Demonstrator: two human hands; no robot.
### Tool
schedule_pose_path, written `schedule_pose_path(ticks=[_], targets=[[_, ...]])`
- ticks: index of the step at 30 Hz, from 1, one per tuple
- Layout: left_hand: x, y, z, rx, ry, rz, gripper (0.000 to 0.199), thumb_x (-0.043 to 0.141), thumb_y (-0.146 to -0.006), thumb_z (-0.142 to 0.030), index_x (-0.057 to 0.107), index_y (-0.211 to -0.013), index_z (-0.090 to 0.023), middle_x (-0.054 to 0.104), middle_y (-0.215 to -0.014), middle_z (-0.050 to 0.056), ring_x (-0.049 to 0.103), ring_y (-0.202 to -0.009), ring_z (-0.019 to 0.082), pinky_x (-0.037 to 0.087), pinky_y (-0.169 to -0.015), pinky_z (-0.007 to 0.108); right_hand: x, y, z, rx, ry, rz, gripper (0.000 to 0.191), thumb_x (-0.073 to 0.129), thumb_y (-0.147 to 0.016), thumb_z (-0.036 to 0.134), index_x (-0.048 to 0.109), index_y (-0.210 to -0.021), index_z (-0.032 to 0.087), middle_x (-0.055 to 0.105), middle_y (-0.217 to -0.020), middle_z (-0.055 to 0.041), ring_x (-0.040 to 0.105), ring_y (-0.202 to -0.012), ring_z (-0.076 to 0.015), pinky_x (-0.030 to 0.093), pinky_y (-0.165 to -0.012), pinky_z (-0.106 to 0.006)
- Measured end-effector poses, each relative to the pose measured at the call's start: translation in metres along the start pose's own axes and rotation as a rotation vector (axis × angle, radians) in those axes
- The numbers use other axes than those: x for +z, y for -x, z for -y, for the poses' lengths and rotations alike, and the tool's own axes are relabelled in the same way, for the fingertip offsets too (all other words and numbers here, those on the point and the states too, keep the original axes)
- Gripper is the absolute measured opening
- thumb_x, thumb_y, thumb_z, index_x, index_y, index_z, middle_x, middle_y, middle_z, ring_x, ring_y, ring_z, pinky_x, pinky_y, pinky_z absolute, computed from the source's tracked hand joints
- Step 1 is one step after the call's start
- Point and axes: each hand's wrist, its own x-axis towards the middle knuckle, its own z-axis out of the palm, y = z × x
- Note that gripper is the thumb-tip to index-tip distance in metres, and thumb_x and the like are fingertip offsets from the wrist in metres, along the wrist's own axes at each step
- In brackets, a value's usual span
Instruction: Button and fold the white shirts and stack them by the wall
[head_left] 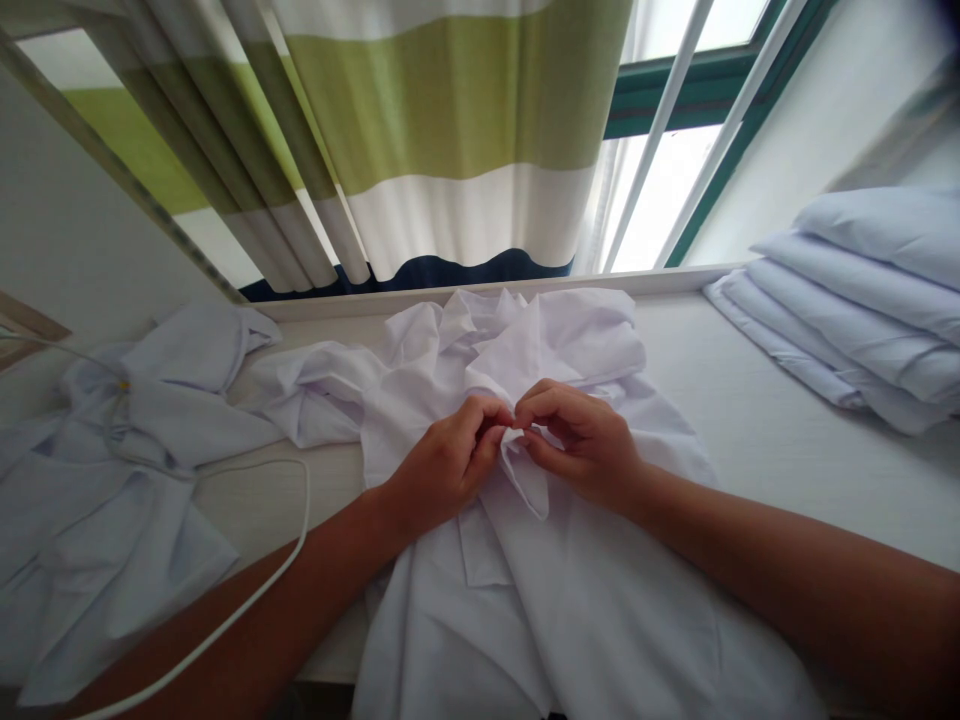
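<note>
A white shirt (450,640) lies spread and rumpled in front of me, with one sleeve (319,385) bent out to the left. Near its top, my left hand (456,455) pinches the fabric edge between thumb and forefinger. My right hand (581,440) pinches the same spot from the other side, and the fingertips of both hands nearly meet. Just below the fingers hangs a pointed flap (529,485), which looks like a collar tip. Whether a button sits between the fingers is hidden.
Folded white garments (855,310) are stacked at the right on the pale table (810,480). Loose white cloth (112,540) is heaped at the left. A white cable (304,520) runs over that cloth and across my left forearm. Behind are a striped curtain (450,110) and a barred window (660,150).
</note>
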Motion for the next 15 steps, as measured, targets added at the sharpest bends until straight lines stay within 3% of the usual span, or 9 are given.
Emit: schedule_pose_path(ticks=[3,7,11,15], targets=[[0.0011,0.0004,0.0008,-0.017,0.022,-0.027,0.008,0.044,-0.101,-0.027,0.050,-0.100,-0.022,0.066,-0.094,0.002,0.066,-0.083,0.014,0.051,-0.068,0.024,-0.0004,-0.0008,-0.0015,0.000,-0.003,0.018,0.009,0.067,-0.088,0.013,0.063,-0.091,0.021,0.063,-0.083,-0.0020,0.059,-0.074,-0.0141,0.048,-0.067,-0.028],[0.0046,0.0030,0.0043,-0.120,0.124,-0.099,0.010,0.048,-0.101,-0.030,0.053,-0.099,-0.021,0.064,-0.082,-0.002,0.056,-0.056,0.008,0.048,-0.058,0.021,-0.0026,-0.0018,-0.0034,-0.025,0.015,0.069,0.014,0.069,-0.089,0.015,0.065,-0.100,0.021,0.065,-0.090,-0.0036,0.062,-0.080,-0.0152,0.051,-0.073,-0.029],[0.0064,0.0048,0.0085,-0.195,0.223,-0.155,0.015,0.052,-0.101,-0.036,0.055,-0.098,-0.021,0.061,-0.072,-0.004,0.055,-0.054,0.008,0.046,-0.051,0.019,-0.0040,-0.0020,-0.0056,-0.049,0.072,0.090,0.024,0.072,-0.088,0.018,0.064,-0.110,0.022,0.065,-0.096,-0.0047,0.064,-0.086,-0.0168,0.052,-0.077,-0.030],[0.0052,0.0044,0.0097,-0.189,0.215,-0.116,0.015,0.057,-0.099,-0.035,0.062,-0.098,-0.020,0.060,-0.068,-0.006,0.053,-0.047,0.006,0.046,-0.049,0.018,-0.0047,-0.0024,-0.0075,-0.069,0.108,0.074,0.011,0.066,-0.092,0.016,0.064,-0.102,0.022,0.061,-0.093,-0.0042,0.062,-0.084,-0.0165,0.053,-0.075,-0.030]])
